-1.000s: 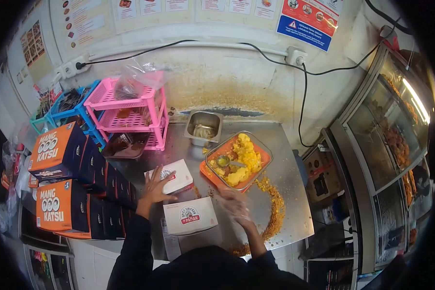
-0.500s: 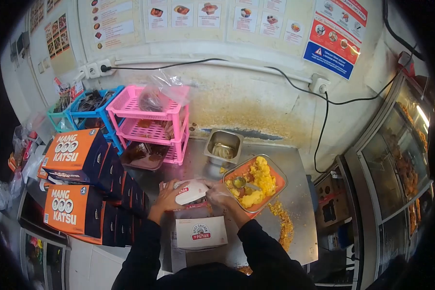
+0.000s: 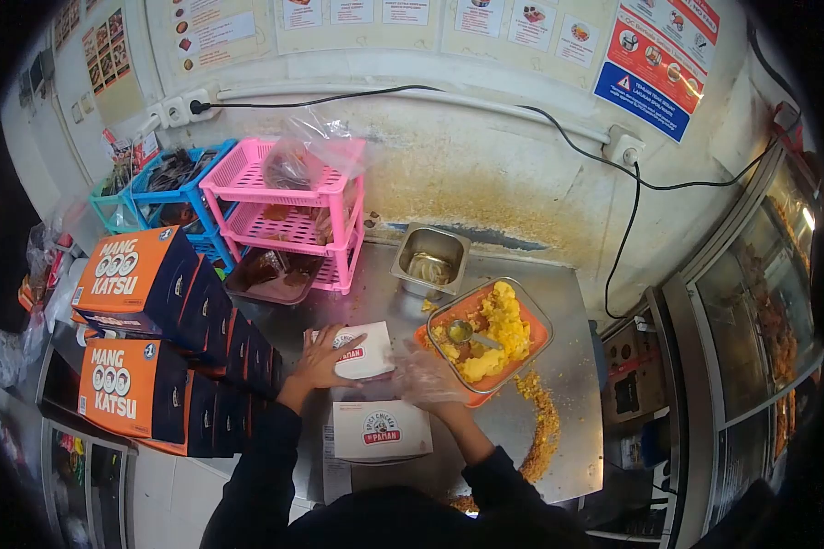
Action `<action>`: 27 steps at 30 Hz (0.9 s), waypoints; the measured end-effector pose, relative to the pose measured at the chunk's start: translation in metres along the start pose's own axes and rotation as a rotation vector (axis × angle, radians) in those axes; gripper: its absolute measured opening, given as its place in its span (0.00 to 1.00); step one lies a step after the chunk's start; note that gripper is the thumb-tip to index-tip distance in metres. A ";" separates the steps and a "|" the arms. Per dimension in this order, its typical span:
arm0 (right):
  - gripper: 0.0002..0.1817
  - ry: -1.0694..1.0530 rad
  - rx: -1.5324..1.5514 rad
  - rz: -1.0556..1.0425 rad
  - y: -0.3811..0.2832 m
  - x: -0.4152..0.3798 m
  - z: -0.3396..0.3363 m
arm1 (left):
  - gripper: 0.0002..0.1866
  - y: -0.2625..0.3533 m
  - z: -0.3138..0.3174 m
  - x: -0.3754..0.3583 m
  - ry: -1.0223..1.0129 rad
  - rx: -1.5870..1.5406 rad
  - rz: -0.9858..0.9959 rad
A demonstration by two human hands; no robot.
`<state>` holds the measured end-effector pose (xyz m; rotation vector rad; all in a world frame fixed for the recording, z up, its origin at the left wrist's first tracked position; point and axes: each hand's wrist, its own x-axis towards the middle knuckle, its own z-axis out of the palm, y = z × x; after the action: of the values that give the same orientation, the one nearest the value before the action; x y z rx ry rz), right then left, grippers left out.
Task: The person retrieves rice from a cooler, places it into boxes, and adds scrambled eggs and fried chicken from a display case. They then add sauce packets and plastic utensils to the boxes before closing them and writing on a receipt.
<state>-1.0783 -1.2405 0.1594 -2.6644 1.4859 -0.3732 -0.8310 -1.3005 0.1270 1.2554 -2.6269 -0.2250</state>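
My bare left hand [image 3: 319,364] holds the left side of a white takeaway box [image 3: 364,353], its fingers spread over the edge of the lid. The box is closed and bears a red "Paman" logo. My right hand [image 3: 432,377], in a clear plastic glove, is just right of this box with its fingers stretched out and slightly blurred. A second closed box [image 3: 382,432], printed "Spicy Chicken Paman", lies nearer to me. Right of my gloved hand, an orange-looking tray [image 3: 545,331] contains yellow crumbly food and a metal ladle [image 3: 462,331].
Orange and navy "Mang Katsu" boxes [image 3: 124,389] are stacked at the left. Behind them stand a pink rack [image 3: 279,188] and blue baskets [image 3: 169,192]. A small steel pan [image 3: 430,261] is near the wall. Crumbs [image 3: 542,425] lie on the right. A glass food display [image 3: 755,293] stands far right.
The back box's raised lid has come down and the box is closed. My right hand has moved off the lid to the box's right side. The view has shifted slightly.
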 end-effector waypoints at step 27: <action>0.16 0.203 0.810 0.401 0.015 -0.054 0.023 | 0.41 0.002 0.002 0.016 -0.283 -0.129 -0.215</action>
<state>-1.1120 -1.2044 0.1249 -1.7041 1.4434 -0.9756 -0.8427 -1.3119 0.1276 1.5605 -2.6461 -0.6413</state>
